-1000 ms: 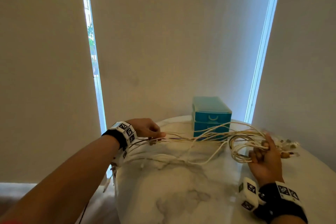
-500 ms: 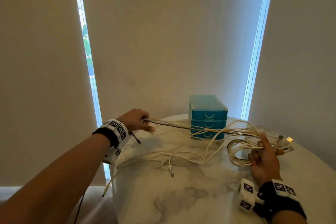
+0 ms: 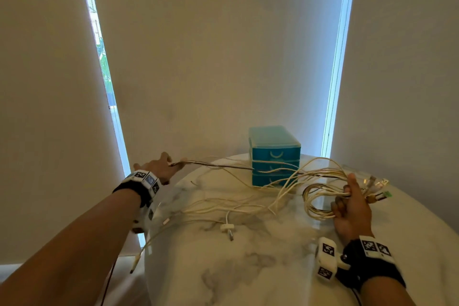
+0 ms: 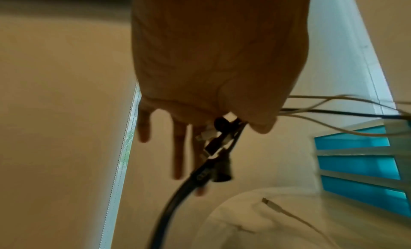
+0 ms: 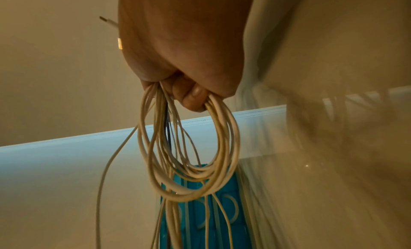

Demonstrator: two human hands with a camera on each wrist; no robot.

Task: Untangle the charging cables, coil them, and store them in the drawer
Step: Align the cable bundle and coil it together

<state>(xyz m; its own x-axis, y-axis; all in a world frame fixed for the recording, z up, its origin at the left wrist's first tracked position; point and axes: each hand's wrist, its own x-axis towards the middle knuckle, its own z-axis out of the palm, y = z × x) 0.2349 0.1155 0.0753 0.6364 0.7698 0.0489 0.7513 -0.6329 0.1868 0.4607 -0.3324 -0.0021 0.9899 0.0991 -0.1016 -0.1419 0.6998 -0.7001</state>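
A bundle of white charging cables [image 3: 248, 206] stretches across the round marble table [image 3: 248, 268]. My right hand [image 3: 351, 206] grips a coil of the cables [image 3: 315, 200] at the right side, with several plugs [image 3: 375, 187] sticking out past it; the right wrist view shows the coil's loops [image 5: 191, 157] hanging from the curled fingers [image 5: 193, 96]. My left hand [image 3: 161, 167] pinches several strands [image 3: 213, 165] off the table's left edge, and they run taut toward the coil. In the left wrist view the thumb [image 4: 255, 115] presses the strands and plugs [image 4: 220, 138].
A teal three-drawer box [image 3: 274, 155] stands at the back of the table, drawers closed, with cables passing in front of it. Some cable ends [image 3: 135, 263] hang over the left edge. A loose plug [image 3: 227, 227] lies mid-table. Blinds and a wall stand behind.
My left hand has lifted and pulled the strands up and to the left, so they run tauter. The right hand keeps its grip on the coil.
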